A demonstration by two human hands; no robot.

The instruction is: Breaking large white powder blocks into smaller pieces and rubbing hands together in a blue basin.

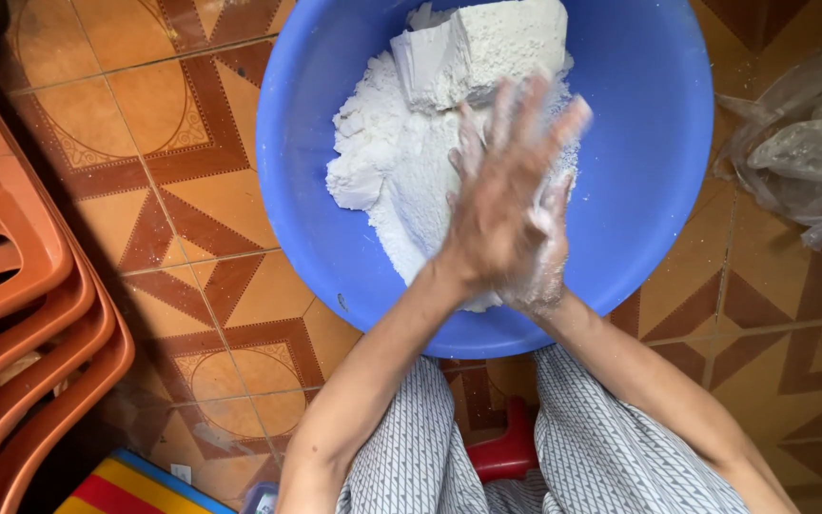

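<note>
White flour (411, 181) lies heaped in the blue basin (649, 143) at upper centre of the frame. Both hands, left hand (501, 205) over right hand (544, 257), are pressed flat together, open, gripping nothing. Their motion could scatter powder onto the tiled floor (192, 238).

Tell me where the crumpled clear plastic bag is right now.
In the head view, the plastic bag lies on the tiled floor at the right edge of the picture, just right of the blue basin that holds the white powder.
</note>
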